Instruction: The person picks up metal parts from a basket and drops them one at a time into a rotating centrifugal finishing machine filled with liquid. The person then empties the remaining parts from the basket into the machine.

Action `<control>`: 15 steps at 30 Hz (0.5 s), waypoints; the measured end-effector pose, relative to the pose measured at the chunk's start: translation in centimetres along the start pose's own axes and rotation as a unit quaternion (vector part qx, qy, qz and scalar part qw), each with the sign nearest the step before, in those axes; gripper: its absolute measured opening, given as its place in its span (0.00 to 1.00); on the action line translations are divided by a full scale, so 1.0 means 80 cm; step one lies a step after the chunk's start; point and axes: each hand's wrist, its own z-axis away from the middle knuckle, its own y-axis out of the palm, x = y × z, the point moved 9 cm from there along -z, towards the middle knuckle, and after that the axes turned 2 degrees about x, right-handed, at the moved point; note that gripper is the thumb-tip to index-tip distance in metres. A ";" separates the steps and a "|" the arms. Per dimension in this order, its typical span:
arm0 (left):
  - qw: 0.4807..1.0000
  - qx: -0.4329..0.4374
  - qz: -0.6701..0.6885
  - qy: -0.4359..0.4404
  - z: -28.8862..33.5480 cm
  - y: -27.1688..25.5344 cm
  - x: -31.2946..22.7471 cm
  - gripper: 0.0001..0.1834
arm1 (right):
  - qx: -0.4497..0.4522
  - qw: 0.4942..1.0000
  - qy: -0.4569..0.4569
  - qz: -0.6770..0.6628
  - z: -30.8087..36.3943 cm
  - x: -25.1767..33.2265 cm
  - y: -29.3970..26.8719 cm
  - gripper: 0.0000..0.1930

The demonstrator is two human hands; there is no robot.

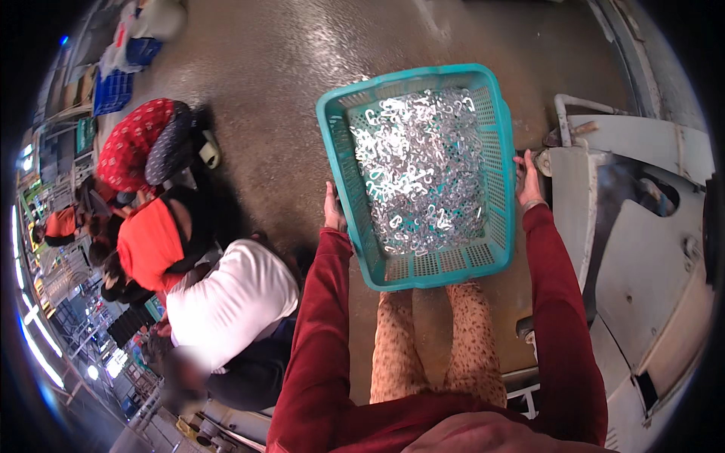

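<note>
Teal basket (445, 273) at upper centre of frame, held above wet brown floor (249, 143). Left hand (334, 208) grasps basket's left side; right hand (529, 181) grasps its right side. Many small shiny silvery pieces (423, 170), some hook-shaped, spread over basket bottom. Left of frame: 3 people bent low, in white shirt (230, 298), orange top (151, 241), red patterned top (136, 147). Grey panelled equipment (649, 279) at right.

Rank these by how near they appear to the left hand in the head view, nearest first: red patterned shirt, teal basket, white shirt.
From the left hand:
1. Teal basket: right beside it, touching the hand.
2. White shirt: to the lower left.
3. Red patterned shirt: farther away, to the upper left.
</note>
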 end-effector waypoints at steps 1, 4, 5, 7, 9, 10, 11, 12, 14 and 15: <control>1.000 -0.011 -0.002 -0.007 -0.007 -0.003 0.003 0.33 | -0.008 1.000 -0.005 0.006 -0.010 -0.002 0.002 0.30; 0.999 -0.030 0.015 -0.026 -0.015 -0.008 0.009 0.33 | -0.026 1.000 0.004 0.009 -0.034 -0.015 0.002 0.29; 0.998 -0.033 0.022 -0.040 -0.014 -0.008 0.012 0.33 | -0.034 0.999 0.008 0.008 -0.039 -0.019 0.001 0.29; 0.999 0.021 0.025 -0.025 -0.033 0.008 0.009 0.32 | 0.016 1.000 0.004 0.016 -0.059 -0.026 0.015 0.30; 0.998 -0.032 0.039 -0.045 -0.046 -0.001 0.015 0.32 | -0.041 0.998 0.039 0.006 -0.082 -0.043 0.006 0.30; 0.997 -0.060 0.035 -0.046 -0.054 -0.006 0.016 0.32 | -0.051 0.997 0.050 0.003 -0.095 -0.049 0.005 0.30; 0.996 -0.053 0.042 -0.052 -0.061 -0.002 0.020 0.31 | -0.045 0.998 0.048 0.015 -0.107 -0.052 0.007 0.30; 0.995 -0.069 0.039 -0.058 -0.066 -0.005 0.023 0.31 | -0.050 0.997 0.052 0.022 -0.115 -0.056 0.006 0.29; 0.994 -0.078 0.030 -0.064 -0.079 -0.007 0.027 0.31 | -0.046 0.997 0.053 0.032 -0.131 -0.063 0.004 0.29; 0.995 -0.070 0.022 -0.065 -0.085 -0.007 0.028 0.32 | -0.036 0.997 0.052 0.033 -0.139 -0.066 0.004 0.30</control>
